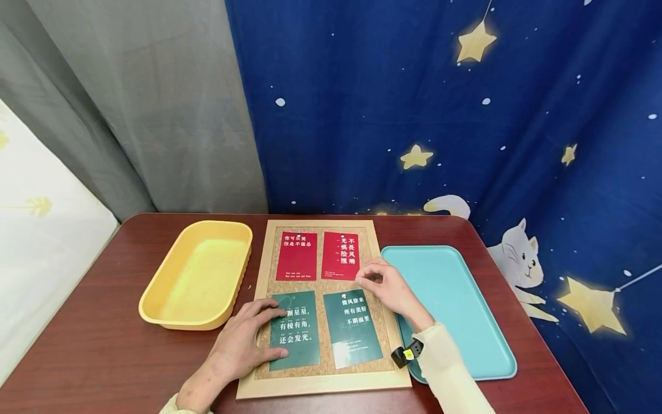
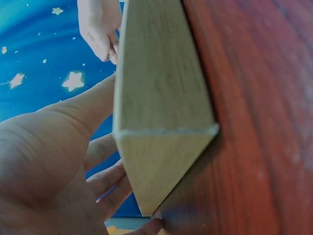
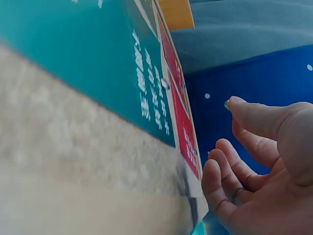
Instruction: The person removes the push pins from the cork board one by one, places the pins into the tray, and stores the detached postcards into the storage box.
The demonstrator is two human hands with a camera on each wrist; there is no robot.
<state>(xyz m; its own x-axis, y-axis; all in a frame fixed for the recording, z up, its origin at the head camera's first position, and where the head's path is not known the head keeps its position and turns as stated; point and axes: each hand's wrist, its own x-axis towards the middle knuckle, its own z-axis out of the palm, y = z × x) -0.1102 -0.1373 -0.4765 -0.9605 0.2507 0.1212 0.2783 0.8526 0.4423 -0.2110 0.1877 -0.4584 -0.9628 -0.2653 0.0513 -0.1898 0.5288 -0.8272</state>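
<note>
A wood-framed cork board lies on the table with two red cards on its upper half and two green cards below. My left hand rests over the board's left side, its fingertips and thumb touching the left green card. Above the board's right side, my right hand pinches a small shiny pushpin between thumb and forefinger. Pins also show near the top of the right green card, the left red card and the right red card.
Left of the board stands a yellow bin. A turquoise tray lies to the right, touching or partly under the board's edge. Grey and blue curtains hang behind the red-brown table.
</note>
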